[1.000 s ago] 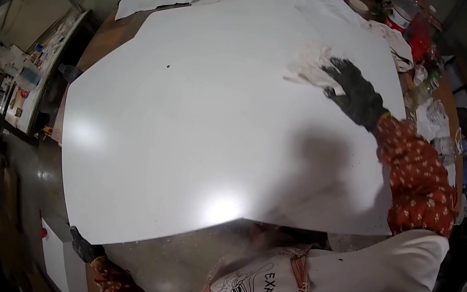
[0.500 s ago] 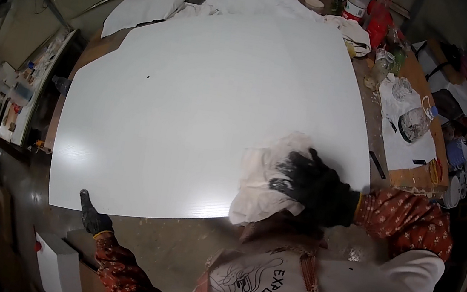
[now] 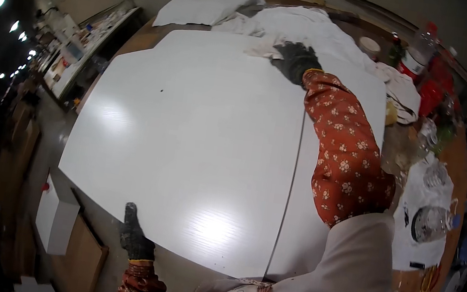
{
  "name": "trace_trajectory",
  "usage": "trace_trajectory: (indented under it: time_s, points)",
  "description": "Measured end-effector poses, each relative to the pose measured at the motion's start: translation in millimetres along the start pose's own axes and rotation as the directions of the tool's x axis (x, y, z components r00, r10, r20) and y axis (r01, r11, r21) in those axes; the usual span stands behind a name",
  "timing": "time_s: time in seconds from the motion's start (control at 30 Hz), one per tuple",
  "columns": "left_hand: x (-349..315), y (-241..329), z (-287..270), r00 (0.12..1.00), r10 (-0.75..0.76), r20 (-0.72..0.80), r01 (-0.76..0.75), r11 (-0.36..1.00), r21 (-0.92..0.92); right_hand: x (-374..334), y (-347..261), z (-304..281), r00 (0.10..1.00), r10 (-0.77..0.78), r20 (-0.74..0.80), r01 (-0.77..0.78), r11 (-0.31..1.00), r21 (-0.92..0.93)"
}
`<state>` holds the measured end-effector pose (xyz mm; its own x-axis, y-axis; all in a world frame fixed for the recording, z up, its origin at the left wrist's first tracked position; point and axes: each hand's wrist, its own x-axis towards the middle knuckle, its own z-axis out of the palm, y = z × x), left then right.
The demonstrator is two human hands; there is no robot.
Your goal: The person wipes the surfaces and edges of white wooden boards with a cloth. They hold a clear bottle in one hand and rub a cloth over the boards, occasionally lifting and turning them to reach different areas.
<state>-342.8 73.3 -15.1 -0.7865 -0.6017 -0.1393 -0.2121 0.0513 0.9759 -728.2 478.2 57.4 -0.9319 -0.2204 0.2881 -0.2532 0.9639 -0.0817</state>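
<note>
A: How do the hands stand?

B: The right hand [image 3: 297, 63] is partly curled, palm down over a white cloth [image 3: 260, 47] at the far edge of the white panel [image 3: 184, 151], which lies flat on the counter [image 3: 140, 41]; I can't tell how firmly it grips

A: And the left hand [image 3: 136, 237]?

B: One digit points up at the panel's near edge and the others are out of sight, so I can't tell whether it clasps or merely rests there

A: How would you wipe well here?

B: I'd spread the cloth flat under the palm, press evenly, overlap the strokes, and go lightly over the dark seam [image 3: 283, 214] so no fold catches

A: What's hard to make out?

B: The floral sleeve [image 3: 345, 163] covers the seam's far stretch, the pale shirt [image 3: 350, 254] hides the near right part, glare [image 3: 212, 227] washes out patches, and the dark speck [image 3: 161, 90] could be a hole or dirt
</note>
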Motion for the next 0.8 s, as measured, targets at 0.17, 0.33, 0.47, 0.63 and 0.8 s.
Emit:
trace_trajectory:
  time_s: [0.17,0.33,0.47,0.63,0.8]
  points:
    - [-23,0,0,0.782,0.541,0.311,-0.536,0.328,0.778,20,11,3,0.998,-0.003,0.059,-0.001,0.998,0.070]
    - [-12,-15,-37,0.922,0.366,0.128,-0.383,0.814,0.437,-27,-3,-12,0.997,0.073,0.016,-0.074,0.995,0.071]
    - [1,-21,-64,0.991,0.113,0.076,-0.104,0.989,-0.108,-96,3,-22,0.992,0.121,-0.025,-0.121,0.993,0.016]
    - [24,3,-65,0.999,0.046,0.018,-0.043,0.986,-0.162,-199,-11,-53,0.976,0.216,0.016,-0.216,0.976,-0.003]
    - [66,17,-101,0.943,0.015,0.334,0.033,0.990,-0.139,-319,-47,-67,0.966,0.092,-0.241,-0.101,0.995,-0.025]
